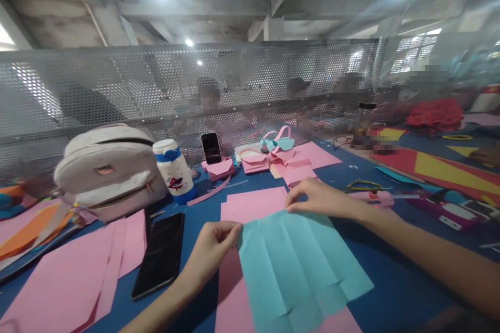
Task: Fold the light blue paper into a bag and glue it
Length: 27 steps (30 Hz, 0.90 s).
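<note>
A creased teal sheet of paper point(297, 265) is held up by its far edge between both hands. My left hand point(221, 242) pinches its upper left corner between thumb and fingers. Farther right along the same edge, my right hand point(312, 199) pinches the paper as well. Fold lines run down the sheet, and short cuts show near its lower edge. Beneath it lie pink paper sheets point(250, 199) on the blue table point(199, 250). A black phone point(160, 255) rests left of my left hand.
A white backpack point(105, 166) and a white-and-blue bottle point(174, 171) stand at the back left. Several folded pink paper pieces point(255, 162) and an upright phone point(211, 147) sit along the perforated metal partition point(156, 83). Scissors point(363, 186) lie to the right. More pink paper point(70, 270) spreads at left.
</note>
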### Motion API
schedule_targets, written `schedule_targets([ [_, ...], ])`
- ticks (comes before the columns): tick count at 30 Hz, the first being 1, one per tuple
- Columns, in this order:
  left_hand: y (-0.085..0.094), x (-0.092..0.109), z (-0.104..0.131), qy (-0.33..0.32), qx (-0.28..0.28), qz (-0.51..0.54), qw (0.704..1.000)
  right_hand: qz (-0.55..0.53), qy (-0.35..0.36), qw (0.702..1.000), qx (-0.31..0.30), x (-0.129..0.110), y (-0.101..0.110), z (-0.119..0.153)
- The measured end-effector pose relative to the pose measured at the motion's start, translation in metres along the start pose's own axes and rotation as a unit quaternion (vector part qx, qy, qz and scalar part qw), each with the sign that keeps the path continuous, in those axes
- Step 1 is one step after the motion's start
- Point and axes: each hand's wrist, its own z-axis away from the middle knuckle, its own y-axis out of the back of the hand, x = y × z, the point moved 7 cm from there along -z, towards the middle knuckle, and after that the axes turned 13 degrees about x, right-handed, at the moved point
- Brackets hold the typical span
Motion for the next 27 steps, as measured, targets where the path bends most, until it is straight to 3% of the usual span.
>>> schedule_targets([
  [7,-0.005,-0.001,0.009,0.029,0.02,0.002,0.999,-0.037,0.033,0.996,-0.078,-0.044,-0.049,-0.005],
  [13,-0.004,-0.001,0.012,0.055,0.035,0.007,0.998,-0.068,0.013,0.996,-0.062,-0.046,-0.069,-0.009],
  [18,0.016,0.001,0.0,0.065,0.085,0.018,0.994,-0.136,-0.029,0.989,-0.047,-0.021,-0.066,-0.004],
  [22,0.039,-0.001,-0.011,0.071,0.127,0.019,0.989,-0.151,-0.076,0.984,-0.049,0.003,-0.05,0.006],
  [27,0.055,-0.009,-0.021,0.076,0.136,0.016,0.988,-0.128,-0.081,0.988,-0.042,0.016,-0.027,0.021],
])
